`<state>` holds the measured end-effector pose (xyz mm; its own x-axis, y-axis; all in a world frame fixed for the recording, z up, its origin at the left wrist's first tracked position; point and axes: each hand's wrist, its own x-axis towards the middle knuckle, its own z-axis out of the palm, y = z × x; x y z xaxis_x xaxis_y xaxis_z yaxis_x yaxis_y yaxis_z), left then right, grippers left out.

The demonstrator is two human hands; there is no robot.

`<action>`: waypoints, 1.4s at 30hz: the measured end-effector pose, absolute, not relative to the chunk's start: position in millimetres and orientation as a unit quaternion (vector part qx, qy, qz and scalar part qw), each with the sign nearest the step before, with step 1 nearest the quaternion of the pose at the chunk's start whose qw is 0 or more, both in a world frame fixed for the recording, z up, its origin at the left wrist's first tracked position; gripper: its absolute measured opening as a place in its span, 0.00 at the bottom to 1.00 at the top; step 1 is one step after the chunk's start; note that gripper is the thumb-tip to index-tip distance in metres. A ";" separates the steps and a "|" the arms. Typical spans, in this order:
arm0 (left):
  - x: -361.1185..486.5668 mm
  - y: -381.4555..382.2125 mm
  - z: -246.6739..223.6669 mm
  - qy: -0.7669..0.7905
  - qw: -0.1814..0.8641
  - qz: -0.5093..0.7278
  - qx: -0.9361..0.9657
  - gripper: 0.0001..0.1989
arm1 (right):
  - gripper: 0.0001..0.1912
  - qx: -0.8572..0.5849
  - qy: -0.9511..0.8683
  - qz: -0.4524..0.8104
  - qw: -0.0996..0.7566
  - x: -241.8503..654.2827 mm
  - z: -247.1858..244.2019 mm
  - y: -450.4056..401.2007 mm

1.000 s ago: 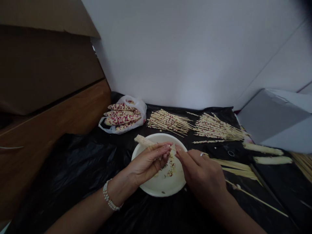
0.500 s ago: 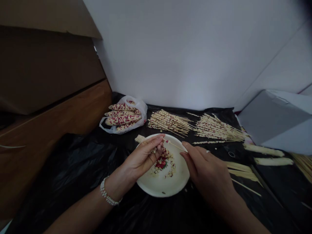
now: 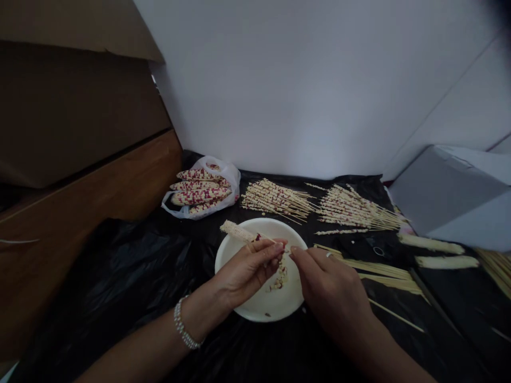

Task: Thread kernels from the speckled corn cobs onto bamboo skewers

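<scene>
My left hand [image 3: 249, 271] is closed in a pinch over the bowl, a reddish corn kernel [image 3: 283, 246] at its fingertips. Facing it, my right hand [image 3: 331, 276] is shut on a thin bamboo skewer [image 3: 288, 250], mostly hidden by the fingers. The two sets of fingertips are almost touching. Behind my left hand a partly stripped corn cob [image 3: 239, 232] lies across the far left rim of the white bowl [image 3: 227, 255]. Loose kernels [image 3: 279, 282] are scattered on the bowl's bottom.
Several speckled corn cobs [image 3: 199, 194] rest in a plastic bag [image 3: 231, 173]. Two piles of kernel-threaded skewers [image 3: 271, 197] lie behind the bowl. To the right are bare skewers [image 3: 383, 268], two bare cobs [image 3: 447, 263] and a white box [image 3: 459, 197]. Black plastic sheeting [image 3: 147, 276] covers the surface.
My left hand has moved right, and my right hand slightly left, so the fingertips are closer. Less of the skewer shows between them. More of the cob is uncovered.
</scene>
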<state>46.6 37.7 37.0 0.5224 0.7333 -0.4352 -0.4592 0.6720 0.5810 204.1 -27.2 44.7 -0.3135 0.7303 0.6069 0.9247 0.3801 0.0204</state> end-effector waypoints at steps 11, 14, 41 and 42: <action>41.9 42.5 46.0 0.251 0.912 0.318 0.056 0.28 | 0.09 -0.545 -0.753 -0.065 0.363 209.3 51.2 -20.6; 41.6 43.0 45.2 0.230 0.919 0.317 0.049 0.31 | 0.12 -0.525 -0.773 -0.038 0.353 203.1 49.1 -23.6; 47.5 31.9 35.4 0.301 0.899 0.292 0.123 0.03 | 0.09 -0.532 -0.753 -0.151 0.357 201.4 48.4 -16.5; 47.0 31.6 35.8 0.308 0.897 0.291 0.127 0.03 | 0.09 -0.532 -0.753 -0.153 0.355 202.3 48.4 -16.2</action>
